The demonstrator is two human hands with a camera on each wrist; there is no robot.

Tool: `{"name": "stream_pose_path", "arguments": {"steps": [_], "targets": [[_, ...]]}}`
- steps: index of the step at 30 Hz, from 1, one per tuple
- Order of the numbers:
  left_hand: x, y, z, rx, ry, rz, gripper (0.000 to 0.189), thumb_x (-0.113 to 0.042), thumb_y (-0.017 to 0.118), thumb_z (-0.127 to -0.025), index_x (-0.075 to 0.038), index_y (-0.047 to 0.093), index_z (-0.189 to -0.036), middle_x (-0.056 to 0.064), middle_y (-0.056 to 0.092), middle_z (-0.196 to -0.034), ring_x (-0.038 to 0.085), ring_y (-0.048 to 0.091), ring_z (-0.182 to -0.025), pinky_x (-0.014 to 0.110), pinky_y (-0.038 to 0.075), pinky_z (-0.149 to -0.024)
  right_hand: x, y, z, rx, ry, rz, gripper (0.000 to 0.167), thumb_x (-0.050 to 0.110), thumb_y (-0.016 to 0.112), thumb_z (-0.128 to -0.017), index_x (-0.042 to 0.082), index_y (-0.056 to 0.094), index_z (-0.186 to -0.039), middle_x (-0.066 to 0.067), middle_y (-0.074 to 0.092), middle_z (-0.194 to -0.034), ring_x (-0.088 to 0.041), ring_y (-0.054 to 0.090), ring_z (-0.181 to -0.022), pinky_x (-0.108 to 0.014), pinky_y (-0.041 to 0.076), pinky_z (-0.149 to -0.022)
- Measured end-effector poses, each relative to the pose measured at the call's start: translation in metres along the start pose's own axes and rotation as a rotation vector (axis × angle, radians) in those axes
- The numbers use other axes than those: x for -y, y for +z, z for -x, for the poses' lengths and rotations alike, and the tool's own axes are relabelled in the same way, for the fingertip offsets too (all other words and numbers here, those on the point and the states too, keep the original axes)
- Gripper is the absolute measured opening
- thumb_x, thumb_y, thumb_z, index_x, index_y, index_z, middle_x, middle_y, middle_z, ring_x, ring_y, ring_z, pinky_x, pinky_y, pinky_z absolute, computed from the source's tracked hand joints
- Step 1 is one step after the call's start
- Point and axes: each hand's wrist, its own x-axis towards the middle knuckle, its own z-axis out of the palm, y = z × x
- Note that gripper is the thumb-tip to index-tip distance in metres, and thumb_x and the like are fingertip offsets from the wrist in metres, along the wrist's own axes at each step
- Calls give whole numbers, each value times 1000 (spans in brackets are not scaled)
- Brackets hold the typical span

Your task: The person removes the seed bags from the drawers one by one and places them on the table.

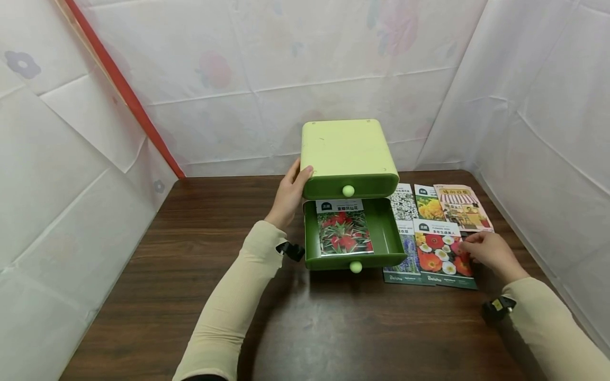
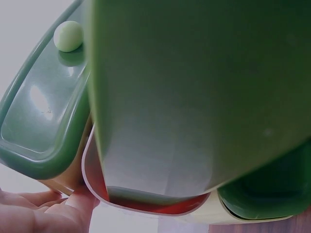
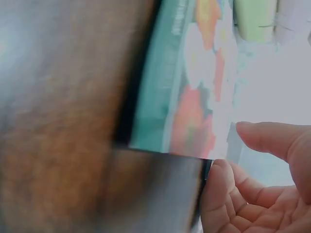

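A pale-green drawer cabinet (image 1: 345,148) with dark-green drawers stands near the back wall. Its top drawer (image 1: 329,186) is closed; the drawer below (image 1: 388,227) is pulled out and contains a seed packet with red flowers (image 1: 340,233). My left hand (image 1: 286,197) rests on the cabinet's left side, thumb at the top front corner. Seed packets lie to the right, partly overlapping. At the right edge of the poppy seed packet (image 1: 440,254) is my right hand (image 1: 493,254). In the right wrist view, its fingertips touch that packet's edge (image 3: 189,126) while the thumb stands apart.
Behind the poppy packet are a yellow-flower packet (image 1: 428,203), a white-flower packet (image 1: 403,203) and a pink packet with a shop drawing (image 1: 463,206). A lavender packet (image 1: 409,259) lies on its left. White sheeting surrounds the brown table (image 1: 214,243).
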Motion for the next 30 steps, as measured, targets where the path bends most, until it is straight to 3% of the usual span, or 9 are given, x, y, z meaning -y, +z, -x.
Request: {"name": "stream_pose_path", "arguments": {"steps": [8,12,20,25,30], "targets": [[0,0,-1,-5,2,-3,70,-53,51,-97,-36,18,-156,-6,26,-161,23,46,-134,49,43,-108,27,-4,8,-238,-101,-108,42,34,46,-101,-4,60,-110,-14,63,-90,-9,55,-68,-26,47,-54],[0,0,-1,-12,-2,2,71,-54,52,-97,-35,19,-157,-5,27,-160,23,49,-131,49,45,-106,49,-8,15,-298,-178,-132,41,34,45,-101,-3,62,-108,-15,63,-92,-2,57,-66,-23,50,-54],[0,-1,-1,-3,2,-4,71,-54,51,-97,-35,18,-157,-4,26,-161,25,48,-132,51,45,-106,98,-4,32,-311,-392,-125,34,29,49,-103,-2,63,-108,-20,66,-95,3,56,-68,-19,48,-58],[0,0,0,-5,2,-4,72,-55,52,-97,-34,18,-157,-5,25,-161,24,47,-133,50,44,-106,123,9,39,-286,-518,-99,27,26,53,-102,3,65,-109,-16,68,-100,4,54,-76,-21,47,-63],[1,1,0,-8,3,-3,74,-54,52,-97,-32,17,-158,-4,24,-162,24,46,-134,50,44,-107,147,26,43,-251,-622,-49,22,23,55,-101,6,66,-108,-10,68,-101,-14,61,-86,-30,51,-75]]}}
